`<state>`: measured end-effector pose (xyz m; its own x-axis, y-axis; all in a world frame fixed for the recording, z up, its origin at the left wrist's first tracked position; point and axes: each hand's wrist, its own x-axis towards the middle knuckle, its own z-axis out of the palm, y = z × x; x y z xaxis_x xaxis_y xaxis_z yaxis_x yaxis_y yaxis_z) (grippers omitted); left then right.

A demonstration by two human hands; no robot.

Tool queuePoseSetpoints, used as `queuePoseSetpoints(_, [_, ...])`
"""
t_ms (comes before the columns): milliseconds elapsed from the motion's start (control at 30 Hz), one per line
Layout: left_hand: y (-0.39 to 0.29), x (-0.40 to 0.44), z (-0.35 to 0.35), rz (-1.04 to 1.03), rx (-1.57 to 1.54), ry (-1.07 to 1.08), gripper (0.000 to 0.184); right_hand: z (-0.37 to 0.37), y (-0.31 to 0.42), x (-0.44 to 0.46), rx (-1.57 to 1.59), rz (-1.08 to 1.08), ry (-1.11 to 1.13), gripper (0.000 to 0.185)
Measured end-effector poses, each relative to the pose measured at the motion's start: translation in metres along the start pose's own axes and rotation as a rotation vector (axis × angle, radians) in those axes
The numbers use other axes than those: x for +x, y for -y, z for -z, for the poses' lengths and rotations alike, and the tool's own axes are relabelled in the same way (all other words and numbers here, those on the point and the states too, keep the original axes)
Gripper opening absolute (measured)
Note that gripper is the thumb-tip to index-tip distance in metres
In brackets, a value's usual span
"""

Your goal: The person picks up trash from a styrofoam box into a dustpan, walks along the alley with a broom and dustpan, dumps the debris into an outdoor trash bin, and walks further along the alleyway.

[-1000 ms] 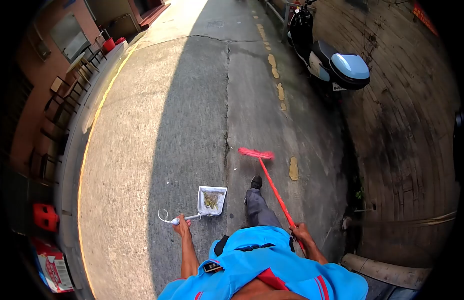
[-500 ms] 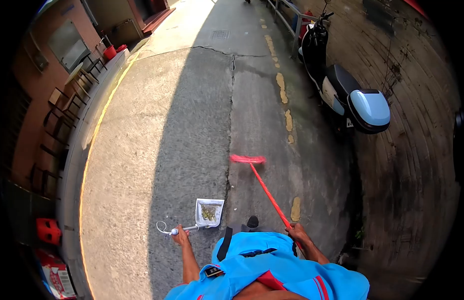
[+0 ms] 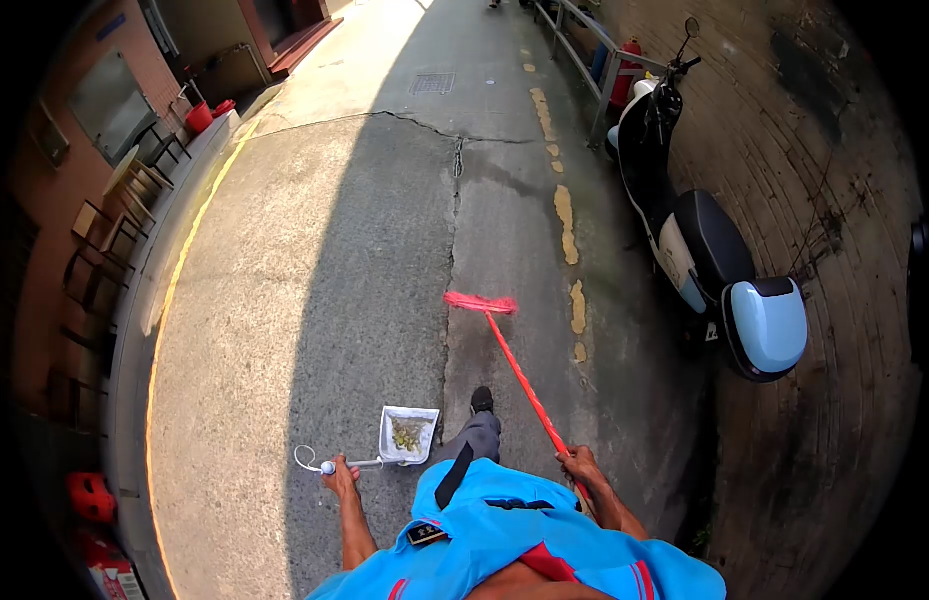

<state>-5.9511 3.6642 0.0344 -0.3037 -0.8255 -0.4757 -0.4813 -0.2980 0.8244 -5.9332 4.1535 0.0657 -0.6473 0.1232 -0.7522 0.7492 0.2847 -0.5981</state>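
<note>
Head view: the broom lies ahead and to the person's right, its red shaft slanting from the right hand to bristles over the road, beside a long crack. The right hand is closed narrowly round the upper shaft, with no wide opening seen between fingers and shaft. The dustpan lies to the person's left, nearer the body, mouth facing away; whether its base touches the road cannot be told. The left hand is closed on the end of its handle, beside a thin loop; the hidden fingers cannot be assessed. The pan holds leafy litter in a loose patch. Assessment: the broom should prove light, its shaft stiff and rather smooth, its bristles soft and yielding; the upper shaft is the sound place of hold. The dustpan is judged light and of stiff, thin plastic, not readily broken, but apt to roll about its slim handle and spill if tipped; the handle end, held firmly and level, is the proper hold. The litter is judged dry, near weightless and easily scattered. A scooter is noted well apart, at the right-hand wall.
</note>
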Motion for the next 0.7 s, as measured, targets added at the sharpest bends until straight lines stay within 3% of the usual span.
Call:
queuePoseSetpoints(233, [-0.104, 0.020, -0.158, -0.022, 0.026, 0.028, 0.028, 0.049, 0.091, 0.092, 0.002, -0.113, -0.050, 0.026])
queuePoseSetpoints(600, [-0.197, 0.083, -0.412, -0.079, -0.106, 0.079, 0.023, 0.120, 0.258, 0.226, 0.022, -0.140, -0.116, 0.023])
queuePoseSetpoints(700, [-0.225, 0.091, -0.470, -0.071, -0.132, 0.049, 0.024, 0.147, 0.316, 0.305, -0.095, -0.043, -0.153, 0.027])
